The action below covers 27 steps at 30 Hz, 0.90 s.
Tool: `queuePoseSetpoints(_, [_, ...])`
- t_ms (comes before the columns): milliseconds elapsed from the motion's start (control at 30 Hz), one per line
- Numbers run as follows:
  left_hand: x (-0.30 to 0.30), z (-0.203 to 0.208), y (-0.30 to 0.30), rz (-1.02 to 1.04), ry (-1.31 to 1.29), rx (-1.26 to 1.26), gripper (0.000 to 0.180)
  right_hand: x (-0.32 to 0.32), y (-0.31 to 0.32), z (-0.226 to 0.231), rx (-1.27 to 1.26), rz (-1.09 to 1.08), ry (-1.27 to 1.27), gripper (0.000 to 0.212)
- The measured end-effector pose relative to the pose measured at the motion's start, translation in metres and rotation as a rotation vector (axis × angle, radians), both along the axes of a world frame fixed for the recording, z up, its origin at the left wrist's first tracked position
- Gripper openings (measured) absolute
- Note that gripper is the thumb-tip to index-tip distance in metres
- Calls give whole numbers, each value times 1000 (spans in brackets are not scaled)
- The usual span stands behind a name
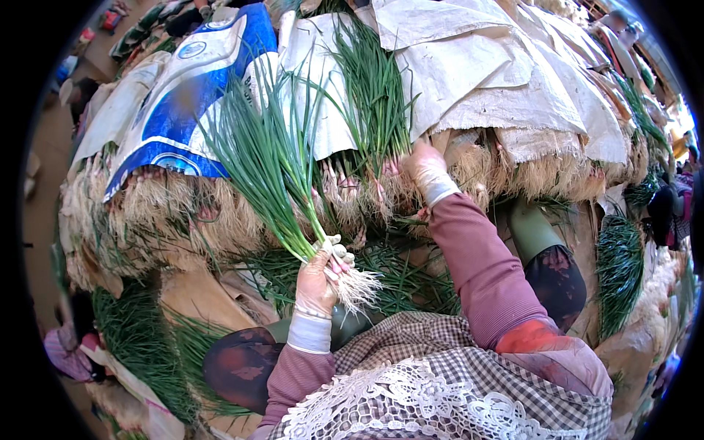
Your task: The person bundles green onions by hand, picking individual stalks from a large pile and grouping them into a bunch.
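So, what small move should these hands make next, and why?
Perhaps the right hand should draw a few stalks from the uncovered onions toward the left hand. It is right by their pale lower ends, where no sheet lies over them, and the left hand already grips a bunch near its roots.

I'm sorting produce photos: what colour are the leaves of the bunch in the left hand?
The leaves are deep green, seen best in the head view.

Bulk produce-sorting area, apparently: long heap of rooted green onions (235, 213) is lying under sacks (513, 95), more green piles (139, 345) are sitting around, other people (666, 209) are showing at edges.
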<state>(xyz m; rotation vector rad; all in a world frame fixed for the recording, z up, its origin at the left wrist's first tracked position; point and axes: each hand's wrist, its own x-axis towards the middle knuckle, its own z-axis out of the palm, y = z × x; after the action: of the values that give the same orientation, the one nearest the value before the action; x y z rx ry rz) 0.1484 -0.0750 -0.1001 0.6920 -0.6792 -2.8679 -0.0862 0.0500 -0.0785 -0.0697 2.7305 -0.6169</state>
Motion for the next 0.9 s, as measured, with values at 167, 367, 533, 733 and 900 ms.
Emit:
queuePoseSetpoints(167, [-6, 13, 8, -3, 68, -31, 26, -24, -12, -16, 22, 49, -142, 57])
queuePoseSetpoints(367, [6, 33, 2, 56, 101, -279, 21, -9, -6, 35, -1151, -167, -428, 10])
queuePoseSetpoints(533, [9, 62, 0, 153, 158, -393, 19, 19, -16, 90, -473, 278, 118, 17])
queuePoseSetpoints(733, [1, 32, 0, 128, 59, -134, 21, 43, -27, 14, 359, 586, 86, 50])
queuePoseSetpoints(900, [5, 12, -4, 131, -1, -16, 23, 65, 19, 31, 368, 738, 22, 57])
